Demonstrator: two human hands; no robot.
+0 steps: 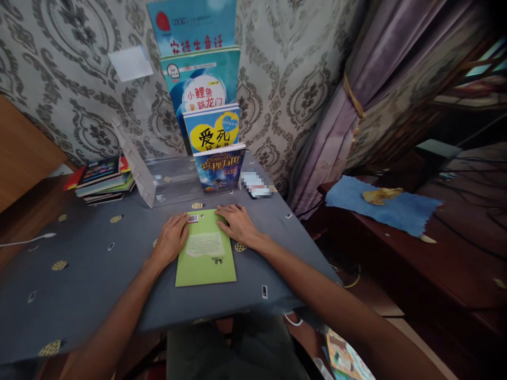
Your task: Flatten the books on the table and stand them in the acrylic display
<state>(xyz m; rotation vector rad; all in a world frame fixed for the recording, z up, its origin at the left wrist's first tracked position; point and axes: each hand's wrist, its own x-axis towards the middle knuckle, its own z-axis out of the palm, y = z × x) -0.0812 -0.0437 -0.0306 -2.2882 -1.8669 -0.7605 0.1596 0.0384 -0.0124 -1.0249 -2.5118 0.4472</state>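
Note:
A light green book (pixel 208 266) lies flat on the cloth-covered table, showing a barcode, a pale block of small print and a dark drawing. At its upper left edge, my left hand (pixel 173 235) grips the side with fingers bent and close together. My right hand (pixel 236 224) holds the upper right corner, its thumb and fingertips on the cover. Just beyond, a dark blue book (pixel 219 171) stands upright at the front of a clear stepped rack (pixel 170 184). Behind it rise a yellow-and-blue book (pixel 212 129), a teal book (pixel 202 79) and a taller blue book (pixel 194 24).
A stack of books (pixel 105 182) sits at the table's back left, near a white cable (pixel 29 241). Right of the rack lies a small blurred item (pixel 256 184). A dark red surface (pixel 400 264) with a blue cloth (pixel 356 198) stands at the right, beside a purple curtain (pixel 336 126).

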